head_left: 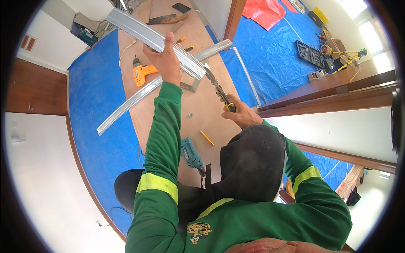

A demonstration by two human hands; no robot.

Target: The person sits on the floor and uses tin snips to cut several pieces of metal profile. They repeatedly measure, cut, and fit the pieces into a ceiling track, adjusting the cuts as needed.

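My left hand (165,63) is closed around a silvery metal channel (137,33), which slants from the upper left down to the middle. At its lower right end are the jaws of a pair of tin snips (219,90); I cannot tell whether they bite into the metal. My right hand (241,113) grips the snips' black and yellow handles. Beneath the held piece, a second metal channel (128,104) crosses the plywood board (162,111). Close to my left hand lies an orange cordless drill (143,72). A pencil (206,138) and a small metal bit (190,115) rest nearer me.
By my knee (253,160) lies a teal power tool (192,154). A handsaw (166,19) and a dark phone-like slab (181,7) are at the board's far end. Blue tarpaulin (90,84) covers the floor on both sides. An open tool case (310,55) stands at the right.
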